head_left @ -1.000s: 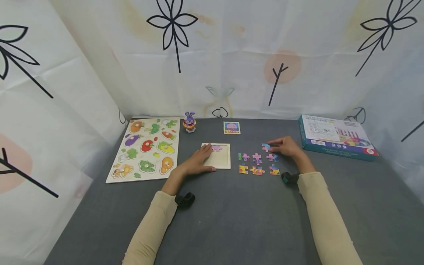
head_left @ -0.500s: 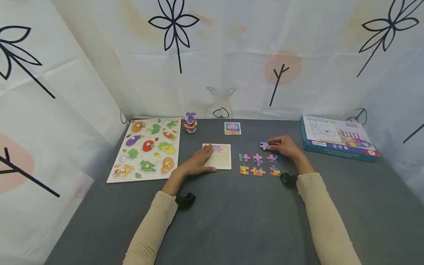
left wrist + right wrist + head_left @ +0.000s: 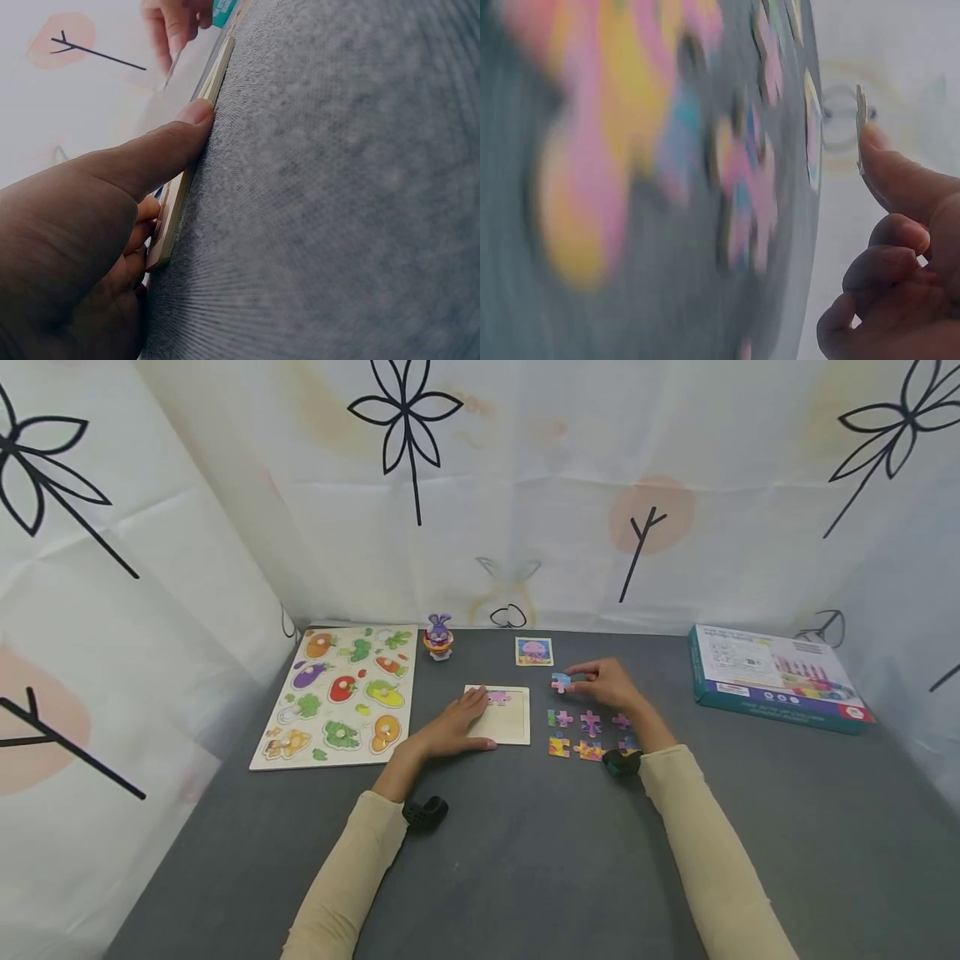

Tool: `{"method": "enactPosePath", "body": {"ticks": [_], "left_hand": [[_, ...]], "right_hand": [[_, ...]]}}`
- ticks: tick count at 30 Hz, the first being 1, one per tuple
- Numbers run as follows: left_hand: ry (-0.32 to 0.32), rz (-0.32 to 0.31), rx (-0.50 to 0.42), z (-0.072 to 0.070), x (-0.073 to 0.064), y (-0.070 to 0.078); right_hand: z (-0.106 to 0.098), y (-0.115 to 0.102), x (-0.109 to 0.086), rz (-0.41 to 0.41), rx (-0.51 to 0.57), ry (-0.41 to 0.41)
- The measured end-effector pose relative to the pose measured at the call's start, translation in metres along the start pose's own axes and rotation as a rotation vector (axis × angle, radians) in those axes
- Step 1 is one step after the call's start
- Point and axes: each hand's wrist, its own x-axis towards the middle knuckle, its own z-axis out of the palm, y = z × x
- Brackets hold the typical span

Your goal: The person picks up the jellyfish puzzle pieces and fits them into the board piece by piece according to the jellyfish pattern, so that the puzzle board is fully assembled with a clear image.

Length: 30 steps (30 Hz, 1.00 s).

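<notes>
My left hand [image 3: 453, 727] rests on the left side of a small pale wooden puzzle tray [image 3: 506, 722]. Its fingers lie over the tray's left part, and the thumb [image 3: 169, 150] touches the near edge. A pink puzzle piece [image 3: 498, 697] lies inside the tray's far end. Between thumb and fingertips, my right hand [image 3: 611, 683] pinches a blue and pink puzzle piece [image 3: 561, 682] to the right of the tray. The right wrist view shows that piece edge-on [image 3: 861, 127]. Several loose puzzle pieces [image 3: 590, 722] lie in rows below the right hand; its wrist partly hides some.
A small picture card [image 3: 534, 652] lies behind the tray. A purple rabbit figurine [image 3: 438, 637] stands at the back, beside a large vegetable puzzle board [image 3: 337, 697] on the left. A teal box [image 3: 780, 677] lies at the back right. White printed cloth [image 3: 525, 485] surrounds the grey table.
The right hand has carried the blue and pink puzzle piece left, from the right end of the loose pieces towards the tray. The left hand stays on the tray.
</notes>
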Motion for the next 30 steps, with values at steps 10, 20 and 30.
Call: {"method": "enactPosePath", "body": {"ticks": [10, 20, 30], "left_hand": [[-0.004, -0.006, 0.008, 0.000, 0.001, -0.003], [-0.008, -0.009, -0.013, 0.000, 0.000, -0.001], [-0.004, -0.002, -0.013, 0.000, 0.000, 0.000]], "right_hand": [[0.039, -0.027, 0.012, -0.109, -0.010, -0.076], [0.058, -0.033, 0.018, -0.102, 0.013, -0.120], [0.062, -0.043, 0.015, -0.063, -0.025, -0.146]]}}
